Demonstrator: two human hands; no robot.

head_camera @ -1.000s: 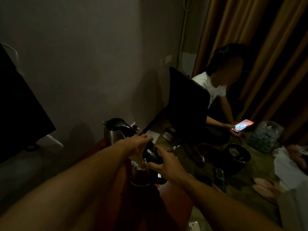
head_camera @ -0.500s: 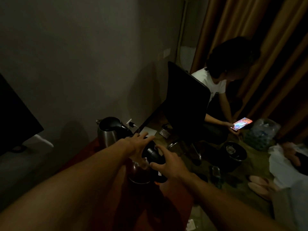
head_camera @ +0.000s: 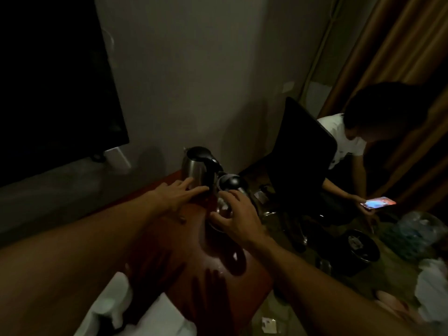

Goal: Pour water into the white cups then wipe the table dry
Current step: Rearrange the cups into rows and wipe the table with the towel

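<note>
1. Both hands have come apart since a second ago, when they closed together on one dark object. Now the left hand [head_camera: 178, 198] lies flat and spread, fingertips at the foot of the steel kettle [head_camera: 195, 167]; contact cannot be confirmed.
2. The right hand [head_camera: 238, 220] hovers with fingers loosely fanned over a dark-lidded kettle [head_camera: 231, 184], gripping nothing visible.
3. Both kettles stand at the far end of the desk [head_camera: 218, 243], against the wall.
4. White shapes [head_camera: 114, 304] at the near edge may be the cups or a cloth; the gloom hides which.
5. Judging by its build, the steel kettle is rigid, weighty if full, and smooth-walled enough to slip, so its black handle [head_camera: 213, 163] looks the safest hold.
6. A wet sheen [head_camera: 218, 261] shows on the desk.
</note>
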